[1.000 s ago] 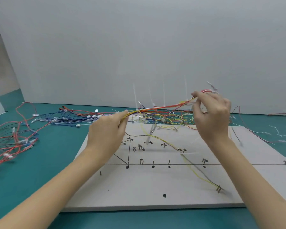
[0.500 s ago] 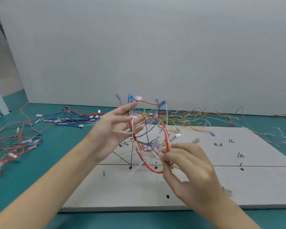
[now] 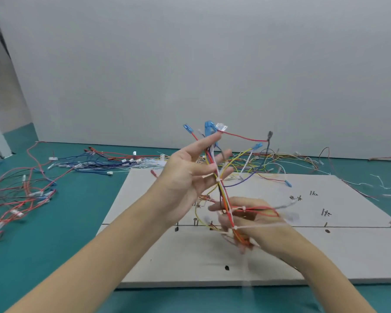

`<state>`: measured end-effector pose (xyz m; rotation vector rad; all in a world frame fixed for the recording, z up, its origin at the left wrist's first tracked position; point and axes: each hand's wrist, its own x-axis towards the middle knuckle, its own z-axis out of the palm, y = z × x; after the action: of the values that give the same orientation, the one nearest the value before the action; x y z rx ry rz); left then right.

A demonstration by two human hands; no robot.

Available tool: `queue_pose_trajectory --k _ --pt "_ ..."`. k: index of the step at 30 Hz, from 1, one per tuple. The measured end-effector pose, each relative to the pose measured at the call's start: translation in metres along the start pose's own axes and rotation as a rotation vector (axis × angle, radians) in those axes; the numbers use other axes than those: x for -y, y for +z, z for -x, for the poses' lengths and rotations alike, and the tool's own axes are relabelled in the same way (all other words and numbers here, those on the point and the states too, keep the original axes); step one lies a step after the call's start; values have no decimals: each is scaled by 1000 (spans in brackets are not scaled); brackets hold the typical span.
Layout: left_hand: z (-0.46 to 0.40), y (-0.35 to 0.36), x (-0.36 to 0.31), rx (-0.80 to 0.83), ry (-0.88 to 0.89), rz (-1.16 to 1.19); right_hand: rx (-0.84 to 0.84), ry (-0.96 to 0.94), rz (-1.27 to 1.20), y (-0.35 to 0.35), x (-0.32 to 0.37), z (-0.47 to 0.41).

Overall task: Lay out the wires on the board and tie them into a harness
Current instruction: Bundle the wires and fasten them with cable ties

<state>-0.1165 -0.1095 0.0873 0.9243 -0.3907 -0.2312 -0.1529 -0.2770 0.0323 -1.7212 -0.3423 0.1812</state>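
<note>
A tied harness [image 3: 224,190] of red, yellow and white wires with white zip ties stands nearly upright in the air above the grey board [image 3: 325,251]. Its blue and white connectors [image 3: 212,128] fan out at the top. My left hand [image 3: 190,177] has its fingers spread almost straight, with the upper part of the bundle lying against them. My right hand [image 3: 253,222], blurred by motion, grips the lower end of the bundle just above the board. The board bears black lines, marks and pins.
Loose red and blue wires [image 3: 20,195] lie on the teal table at the left. More blue wires [image 3: 104,163] and a yellow and white tangle [image 3: 280,159] lie behind the board. Cut zip ties [image 3: 384,184] are scattered at the right. A grey wall stands behind.
The bundle went from stretched level between both hands to upright. My right hand dropped to the lower end; my left hand opened its fingers and rose a little.
</note>
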Motion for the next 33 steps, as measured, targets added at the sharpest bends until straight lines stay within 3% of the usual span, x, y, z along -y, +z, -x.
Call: queue_pose_trajectory --k 2,4,7,9,16,19,23,27,31,33 --pt "-1 -9 6 -83 64 -171 -116 46 95 -14 -4 -4" --pt "-1 -17 12 -138 93 -349 -219 -60 336 -23 -5 -9" --pt "2 -25 17 -138 89 -459 -224 -240 722 -23 -12 -17" --pt "3 -30 15 -136 106 -469 -262 -315 698 -19 -15 -23" --pt "1 -29 -7 -133 275 -410 -286 -450 146 2 11 -47" --pt "1 -29 -15 -142 375 -405 -363 -568 218 2 21 -49" --pt "0 -30 -19 -229 457 -377 -356 -683 539 -3 37 -37" --pt "-6 -28 -15 -253 431 -402 -254 -605 639 10 43 -13" --pt "-6 -23 -9 -186 386 -281 -150 -306 623 21 39 -3" --pt "-4 -21 -7 -164 361 -254 -164 -339 741 19 38 -5"
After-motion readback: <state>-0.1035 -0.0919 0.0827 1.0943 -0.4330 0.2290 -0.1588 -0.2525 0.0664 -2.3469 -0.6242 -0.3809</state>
